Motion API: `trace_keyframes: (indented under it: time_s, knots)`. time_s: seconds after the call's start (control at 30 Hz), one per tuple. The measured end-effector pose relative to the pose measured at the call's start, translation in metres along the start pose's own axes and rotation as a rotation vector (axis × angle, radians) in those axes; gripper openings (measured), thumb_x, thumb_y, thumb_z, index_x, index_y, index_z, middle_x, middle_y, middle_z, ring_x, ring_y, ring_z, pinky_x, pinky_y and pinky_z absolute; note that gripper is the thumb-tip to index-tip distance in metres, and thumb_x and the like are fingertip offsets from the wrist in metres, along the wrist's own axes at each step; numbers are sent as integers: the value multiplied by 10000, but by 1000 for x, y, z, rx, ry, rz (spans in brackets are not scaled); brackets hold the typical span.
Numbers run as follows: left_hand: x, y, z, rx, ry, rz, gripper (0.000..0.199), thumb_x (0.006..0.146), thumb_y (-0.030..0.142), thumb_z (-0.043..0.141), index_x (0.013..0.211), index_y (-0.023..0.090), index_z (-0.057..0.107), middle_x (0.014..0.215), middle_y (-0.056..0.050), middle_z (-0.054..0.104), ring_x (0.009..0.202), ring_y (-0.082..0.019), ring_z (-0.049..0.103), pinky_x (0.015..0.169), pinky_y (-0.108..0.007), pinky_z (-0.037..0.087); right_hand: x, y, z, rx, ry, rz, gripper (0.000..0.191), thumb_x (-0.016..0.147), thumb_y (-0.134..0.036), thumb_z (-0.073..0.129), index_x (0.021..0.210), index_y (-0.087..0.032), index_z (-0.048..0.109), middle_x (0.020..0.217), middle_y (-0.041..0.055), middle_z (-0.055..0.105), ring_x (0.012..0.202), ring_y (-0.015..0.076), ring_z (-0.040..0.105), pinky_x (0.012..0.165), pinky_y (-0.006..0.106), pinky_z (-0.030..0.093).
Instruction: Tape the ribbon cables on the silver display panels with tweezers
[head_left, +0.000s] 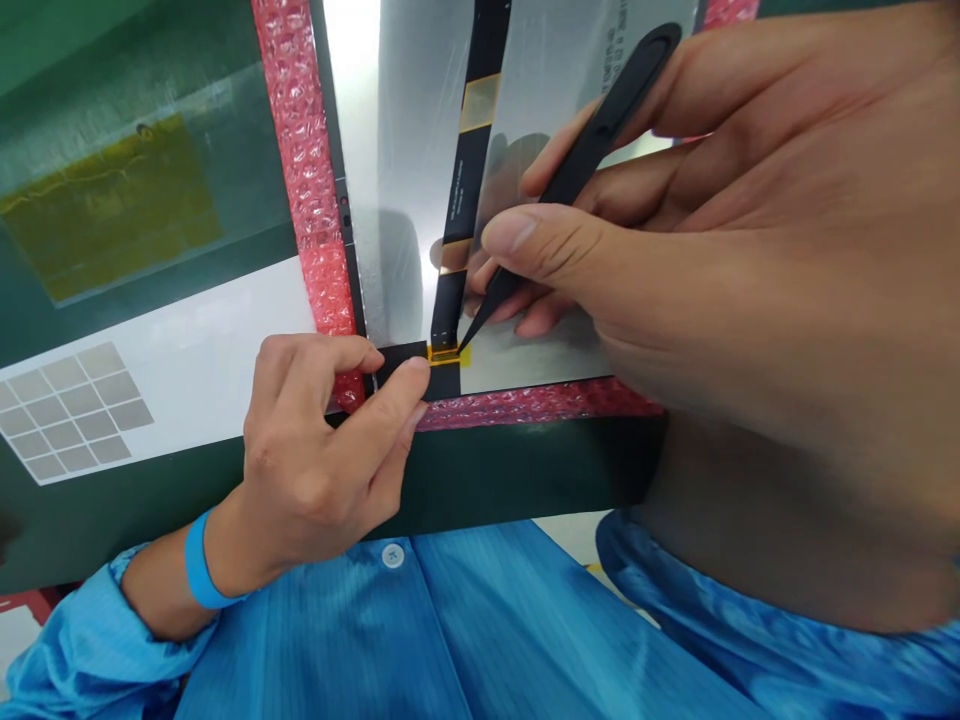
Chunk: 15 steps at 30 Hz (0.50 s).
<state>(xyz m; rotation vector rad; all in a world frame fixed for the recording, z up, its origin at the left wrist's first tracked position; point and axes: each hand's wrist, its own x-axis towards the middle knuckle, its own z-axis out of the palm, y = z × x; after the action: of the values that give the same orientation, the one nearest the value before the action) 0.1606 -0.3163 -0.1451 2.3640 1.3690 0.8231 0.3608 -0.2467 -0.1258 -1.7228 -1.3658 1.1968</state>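
Observation:
A silver-backed display panel (540, 355) lies on pink bubble wrap, with a black flex cable (469, 185) running down its back. Amber tape (480, 102) crosses the cable in places. At its lower end is a small gold-coloured connector (444, 354) beside a black strip (442, 380). My left hand (322, 450) grips the panel's lower left corner, its thumb and index finger on the black strip. In my right hand (675, 230) are black tweezers (592, 140), pinched between thumb and fingers. Their tip points down at the connector's right end; whether it touches cannot be told.
Pink bubble wrap (296, 130) borders the panel on the left and below. On the dark green work surface (525, 470), a white sheet with grey squares (225, 340) lies to the left. Beyond it is a yellowish film patch (112, 210). My blue garment (360, 640) is close to the near edge.

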Motion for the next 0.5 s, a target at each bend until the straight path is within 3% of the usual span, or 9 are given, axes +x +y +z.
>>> trace_keyframes:
  time_s: [0.27, 0.5]
  knots:
    - [0, 2, 0, 25, -41, 17, 273, 898, 185, 776, 1168, 146, 767, 1078, -133, 669, 984, -272, 609, 825, -445, 540, 1, -2, -2, -5, 1, 14, 196, 883, -229, 834, 799, -302, 673, 848, 65, 765, 700, 241, 763, 425, 267, 582]
    - [2, 2, 2, 44, -56, 41, 333, 882, 191, 788, 1193, 74, 770, 1053, -168, 663, 957, -276, 582, 820, -439, 509, 1, -4, -1, -22, -2, 8, 204, 893, -206, 813, 796, -306, 663, 806, 58, 756, 620, 209, 732, 436, 269, 583]
